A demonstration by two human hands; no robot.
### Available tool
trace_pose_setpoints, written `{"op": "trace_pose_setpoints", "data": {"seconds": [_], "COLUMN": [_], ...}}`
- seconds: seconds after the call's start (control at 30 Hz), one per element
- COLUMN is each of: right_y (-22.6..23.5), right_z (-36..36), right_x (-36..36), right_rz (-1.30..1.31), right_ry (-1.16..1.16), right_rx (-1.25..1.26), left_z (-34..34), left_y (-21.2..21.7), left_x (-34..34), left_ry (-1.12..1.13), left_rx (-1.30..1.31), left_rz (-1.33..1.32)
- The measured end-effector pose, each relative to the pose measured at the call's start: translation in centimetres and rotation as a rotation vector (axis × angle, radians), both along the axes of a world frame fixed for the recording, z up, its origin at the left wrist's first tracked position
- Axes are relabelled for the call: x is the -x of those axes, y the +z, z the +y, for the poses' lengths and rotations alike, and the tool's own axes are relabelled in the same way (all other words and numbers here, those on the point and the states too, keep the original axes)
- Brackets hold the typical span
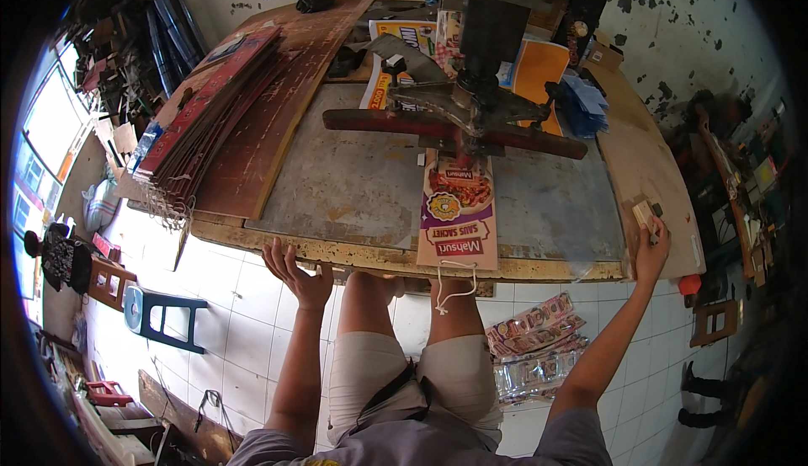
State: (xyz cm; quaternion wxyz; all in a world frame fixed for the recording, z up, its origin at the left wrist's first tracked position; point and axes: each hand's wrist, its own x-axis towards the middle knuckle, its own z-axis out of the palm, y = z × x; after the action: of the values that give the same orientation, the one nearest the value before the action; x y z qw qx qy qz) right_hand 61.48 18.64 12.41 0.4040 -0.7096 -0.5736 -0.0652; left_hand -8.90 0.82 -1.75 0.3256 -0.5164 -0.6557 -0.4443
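I'm seeing 1 long pink-and-purple printed strip lying partly under the dark metal press, seemingly positioned; what's left, I can't tell. The left hand is resting open, empty, by the yellowed table edge; the right hand is half-curling against a tan wooden block, grip unclear.

L hnd x1 | R hnd x1 | tan blk x1 | press x1 | bag u/ press x1
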Motion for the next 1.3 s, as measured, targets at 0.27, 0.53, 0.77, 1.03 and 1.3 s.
{"op": "trace_pose_setpoints", "data": {"seconds": [0.27, 0.53, 0.77, 1.03, 1.3], "right_y": [-0.2, -0.3, -0.3, -0.5, -0.3], "right_z": [0.1, 0.2, 0.2, 0.4, 0.0], "right_x": [-0.2, -0.2, -0.1, -0.8, -0.3], "right_rz": [0.000, 0.012, 0.008, -0.004, 0.012], "right_ry": [0.007, 0.023, 0.033, 0.083, 0.054], "right_rx": [-0.026, -0.044, -0.045, -0.049, -0.044], "left_z": [0.0, -0.2, -0.3, 0.0, -0.1], "left_y": [0.0, 0.1, -0.3, 0.1, 0.5], "left_x": [-0.1, 0.0, 0.1, 0.1, -0.2], "left_ry": [-0.002, -0.001, 0.005, 0.000, 0.008], "left_rx": [0.007, 0.031, 0.027, -0.015, 0.010], "left_rz": [-0.004, 0.007, 0.004, 0.006, 0.025]}}
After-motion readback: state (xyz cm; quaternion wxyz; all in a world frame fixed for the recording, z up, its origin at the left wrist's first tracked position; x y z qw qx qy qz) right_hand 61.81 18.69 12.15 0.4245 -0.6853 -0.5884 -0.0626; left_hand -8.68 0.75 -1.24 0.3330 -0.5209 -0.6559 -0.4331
